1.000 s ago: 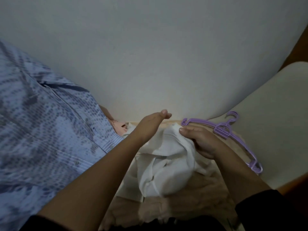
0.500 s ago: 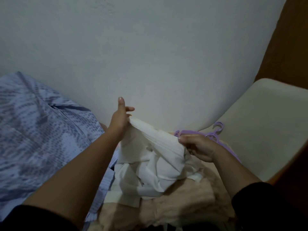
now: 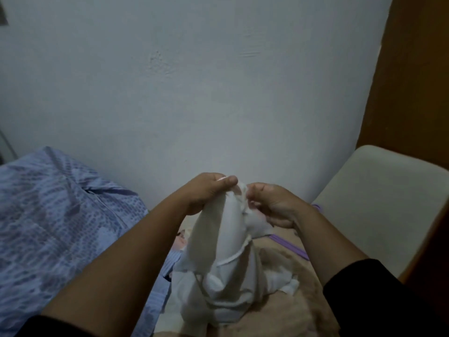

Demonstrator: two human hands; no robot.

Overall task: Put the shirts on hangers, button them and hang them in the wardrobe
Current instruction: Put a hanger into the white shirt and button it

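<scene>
While the blue patterned shirt (image 3: pixel 56 215) lies spread at left, the left hand (image 3: pixel 206 190) and right hand (image 3: pixel 272 205) each pinch the white shirt (image 3: pixel 223 251) by its top edge — lifted above the pile, not yet on the purple hanger (image 3: pixel 289 246), which likely comes next.

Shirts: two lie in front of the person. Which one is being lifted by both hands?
The white shirt: the left hand and right hand pinch its top edge and raise it. The blue patterned shirt lies untouched at the left.
</scene>
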